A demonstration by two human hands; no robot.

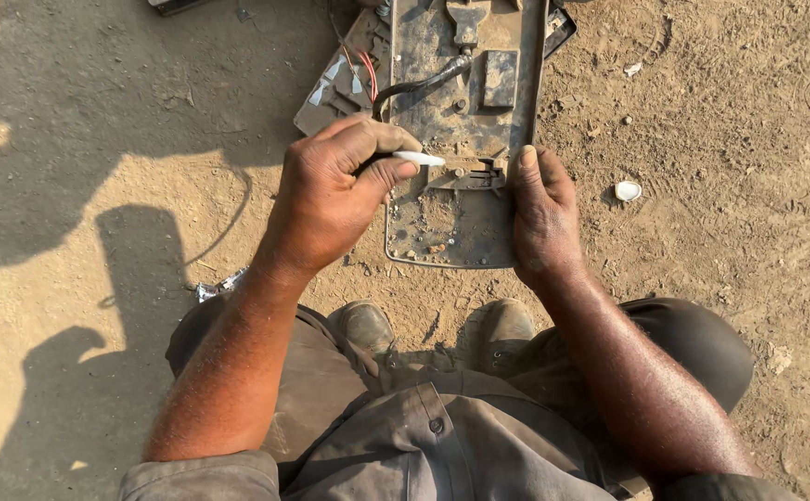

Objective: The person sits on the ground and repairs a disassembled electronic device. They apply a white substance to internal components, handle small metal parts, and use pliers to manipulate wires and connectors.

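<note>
Now left hand [326, 199] grips white-tipped tool [416, 159]; right hand [542, 215] steadies panel [451, 223] edge.

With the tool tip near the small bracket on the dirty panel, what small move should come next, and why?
Probably ease the white-tipped tool in the left hand rightward onto the bracket. Its tip sits just short of it, and the right hand already steadies the panel edge.
</note>
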